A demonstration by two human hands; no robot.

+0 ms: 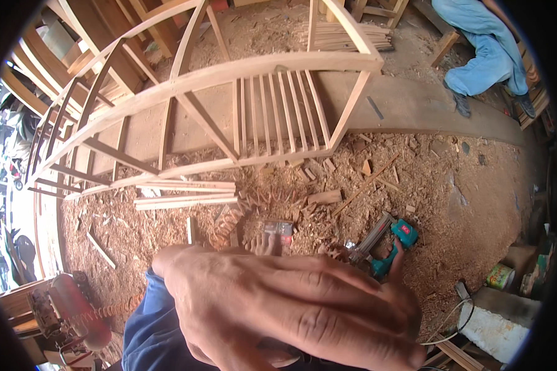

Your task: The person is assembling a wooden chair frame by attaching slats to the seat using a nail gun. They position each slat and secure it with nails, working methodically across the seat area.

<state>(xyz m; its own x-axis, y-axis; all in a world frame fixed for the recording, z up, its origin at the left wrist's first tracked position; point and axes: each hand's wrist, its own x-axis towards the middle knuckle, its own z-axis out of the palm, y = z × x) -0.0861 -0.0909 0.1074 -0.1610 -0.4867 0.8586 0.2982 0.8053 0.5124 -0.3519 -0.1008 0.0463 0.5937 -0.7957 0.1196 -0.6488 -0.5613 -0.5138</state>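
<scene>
My left hand is raised very close to the camera, its back showing and its fingers stretched to the right. It seems to touch nothing and covers much of the lower middle. Partly hidden behind it, my right hand is closed round the handle of a teal nail gun, whose grey magazine slants down to the left. Beyond stands a long curved wooden frame with a row of thin slats fitted in one section. A small red and grey box lies on the shavings beside my bare toes.
An orange coiled air hose runs over the shavings. Loose wooden strips lie by the frame. A red compressor tank is at lower left, a white block at lower right. A person in light blue trousers is at upper right.
</scene>
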